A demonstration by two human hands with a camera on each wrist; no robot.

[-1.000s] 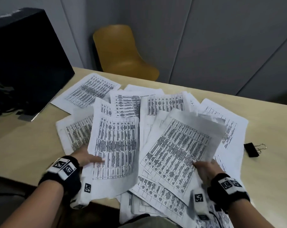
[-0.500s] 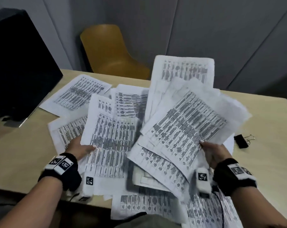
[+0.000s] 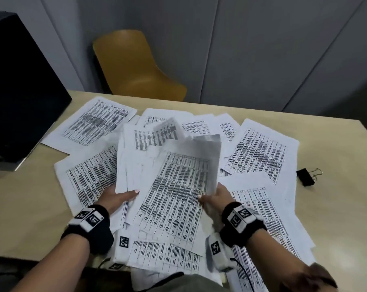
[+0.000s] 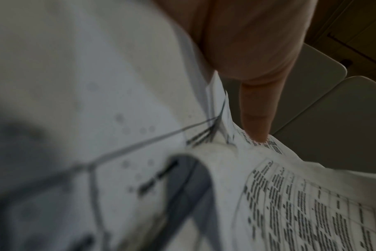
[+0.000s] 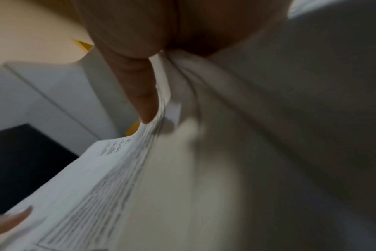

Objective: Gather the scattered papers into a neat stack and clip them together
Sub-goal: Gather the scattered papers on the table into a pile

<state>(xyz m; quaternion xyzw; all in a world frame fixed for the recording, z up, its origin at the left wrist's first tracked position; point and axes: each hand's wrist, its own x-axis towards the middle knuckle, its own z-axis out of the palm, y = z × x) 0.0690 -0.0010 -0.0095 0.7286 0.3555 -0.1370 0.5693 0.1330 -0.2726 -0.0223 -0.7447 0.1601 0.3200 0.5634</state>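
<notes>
Half a second ago the right-hand bundle stood fanned high and skewed toward the far right corner; now it has swung square and come down over the middle of the table (image 3: 346,207), lying against the left-hand sheets.

Loose papers (image 3: 260,152) cover most of the table, from the sheet near the far left edge beside the black monitor (image 3: 20,85) to the ones overhanging the near edge. The gathered bundle (image 3: 178,190) sits at the middle, ragged at its far end, where one sheet curls up blurred. The left hand (image 3: 117,199) grips its left edge, thumb on top and fingers hidden beneath; the right hand (image 3: 216,197) grips the right edge likewise, as both wrist views confirm. The black binder clip (image 3: 305,176) lies alone near the right edge, just beside the outermost sheet.

To do this step well, I would loosen both grips slightly, stand the bundle on one edge and tap it on the table so the sheets drop level. Squeezing hard would lock in the skew. The sheets at the far left and near edges are still to be collected before clipping.
</notes>
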